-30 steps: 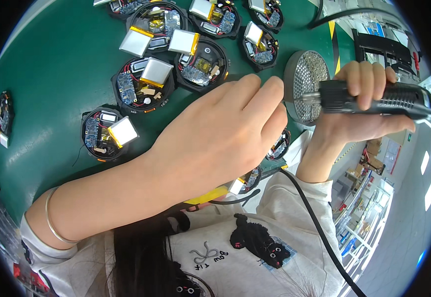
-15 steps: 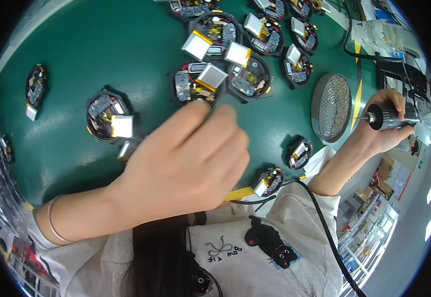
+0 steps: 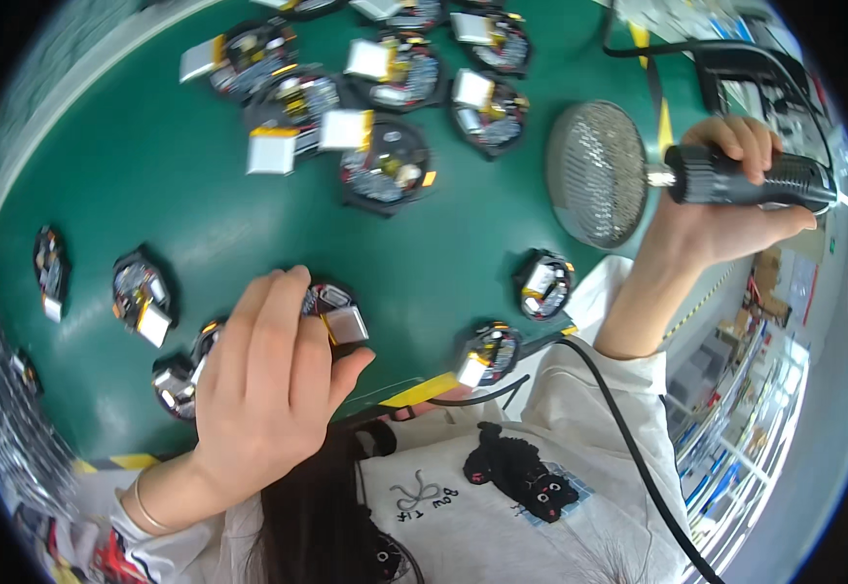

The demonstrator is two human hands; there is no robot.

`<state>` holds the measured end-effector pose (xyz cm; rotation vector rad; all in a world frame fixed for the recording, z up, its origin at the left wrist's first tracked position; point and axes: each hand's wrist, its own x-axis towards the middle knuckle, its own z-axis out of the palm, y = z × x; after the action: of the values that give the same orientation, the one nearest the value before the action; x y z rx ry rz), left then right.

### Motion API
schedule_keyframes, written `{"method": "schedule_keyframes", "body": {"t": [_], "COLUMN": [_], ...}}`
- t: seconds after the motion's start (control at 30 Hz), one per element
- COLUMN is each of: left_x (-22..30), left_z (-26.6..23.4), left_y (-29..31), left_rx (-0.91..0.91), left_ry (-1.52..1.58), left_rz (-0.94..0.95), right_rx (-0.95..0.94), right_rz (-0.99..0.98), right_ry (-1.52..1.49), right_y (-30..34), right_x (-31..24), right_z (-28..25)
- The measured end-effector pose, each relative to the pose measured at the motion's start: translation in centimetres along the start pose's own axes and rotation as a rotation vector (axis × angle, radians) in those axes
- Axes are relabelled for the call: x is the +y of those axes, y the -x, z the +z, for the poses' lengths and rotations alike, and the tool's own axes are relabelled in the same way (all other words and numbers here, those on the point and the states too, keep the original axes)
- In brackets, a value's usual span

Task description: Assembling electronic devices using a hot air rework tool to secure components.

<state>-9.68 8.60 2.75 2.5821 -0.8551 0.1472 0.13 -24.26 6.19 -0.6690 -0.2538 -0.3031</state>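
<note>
My left hand (image 3: 273, 375) is closed around the edge of a round black circuit-board housing (image 3: 328, 295) close to the table's near edge. Fingertips rest at its left side and the thumb lies by its lower right; the palm hides part of it. A silver battery pack with yellow tape (image 3: 348, 325) shows on that housing. At the right, my right hand (image 3: 701, 219) grips a black electric screwdriver (image 3: 750, 180), its tip end pointing left at the rim of a round grey dish of small screws (image 3: 596, 175). Two more housings partly show left of my left hand.
Several similar housings with batteries crowd the far side of the green table (image 3: 219, 214). Two lie at the near right, by a housing (image 3: 489, 353) and a black cable (image 3: 618, 428). Others sit along the left. Clear plastic wrap (image 3: 5, 389) borders the left edge.
My left hand has come back from the far cluster toward the near edge with a housing. The screwdriver has moved left to the screw dish. The whole view has shifted.
</note>
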Motion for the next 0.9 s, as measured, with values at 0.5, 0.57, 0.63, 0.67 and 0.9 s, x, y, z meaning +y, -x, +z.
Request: {"method": "schedule_keyframes", "body": {"t": [0.5, 0.57, 0.63, 0.67, 0.9], "left_x": [2.5, 2.4, 2.2, 2.1, 2.3], "left_z": [4.5, 4.6, 4.4, 4.4, 4.5], "left_y": [-10.0, -9.8, -9.9, -10.0, -9.9], "left_rx": [-0.028, -0.007, -0.016, -0.013, -0.023], "left_ry": [0.221, 0.273, 0.278, 0.302, 0.331], "left_rz": [0.394, 0.362, 0.379, 0.371, 0.339], "right_rx": [-0.771, -0.700, -0.751, -0.808, -0.868], "right_rz": [-0.087, 0.042, 0.090, 0.165, 0.091], "right_ry": [0.378, 0.358, 0.335, 0.274, 0.360], "right_y": [0.0, 0.1, -0.1, -0.7, -1.1], "right_x": [-0.7, -0.8, -0.4, -0.3, 0.7], "right_z": [-1.9, -1.5, -1.3, -1.1, -1.7]}}
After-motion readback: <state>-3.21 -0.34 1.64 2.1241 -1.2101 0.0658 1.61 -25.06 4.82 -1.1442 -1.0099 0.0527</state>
